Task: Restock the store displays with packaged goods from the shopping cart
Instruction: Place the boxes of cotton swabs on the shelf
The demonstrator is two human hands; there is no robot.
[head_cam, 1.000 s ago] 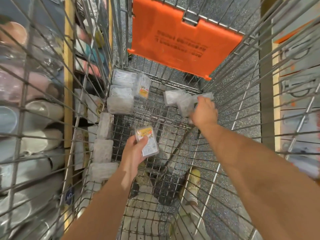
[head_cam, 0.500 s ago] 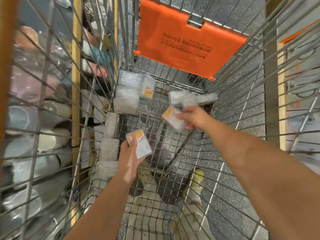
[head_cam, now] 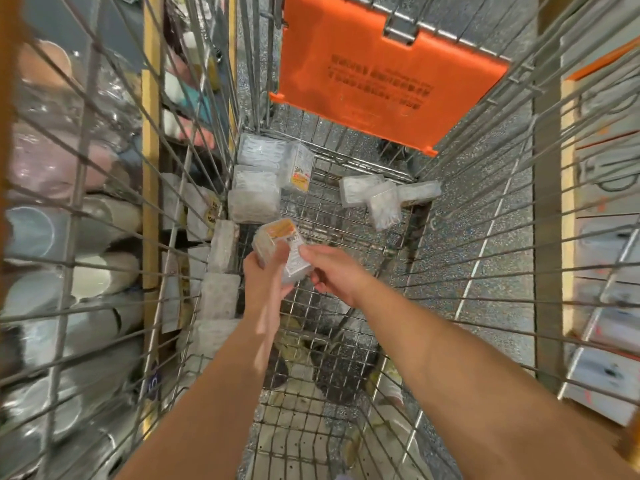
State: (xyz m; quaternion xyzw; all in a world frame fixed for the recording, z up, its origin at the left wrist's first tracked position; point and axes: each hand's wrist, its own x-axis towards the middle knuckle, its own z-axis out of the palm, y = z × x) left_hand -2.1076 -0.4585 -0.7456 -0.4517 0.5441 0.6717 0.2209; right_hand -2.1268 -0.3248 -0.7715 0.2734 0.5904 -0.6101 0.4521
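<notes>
1. while both arms reach down into the silver wire shopping cart (head_cam: 346, 209), the left hand (head_cam: 265, 282) grips a small stack of clear plastic packs with orange-and-white labels (head_cam: 280, 247), thumb laid across the label face and fingers curled behind.
2. the right hand (head_cam: 334, 271) pinches the stack's right edge between thumb and fingertips, probably to square a pack against the others so that one hand can carry them all.
3. the stack is held above the cart floor, near the left wall.
4. more clear packs (head_cam: 258, 188) lie piled in the far left corner, and a loose cluster of three (head_cam: 384, 197) lies toward the far right, so the restocking looks far from done.
5. the orange plastic seat flap (head_cam: 388, 71) hangs at the far end, clear of the hands.
6. the shelves of wrapped cups (head_cam: 69, 220) just outside the left wall may be the display; i cannot tell.
</notes>
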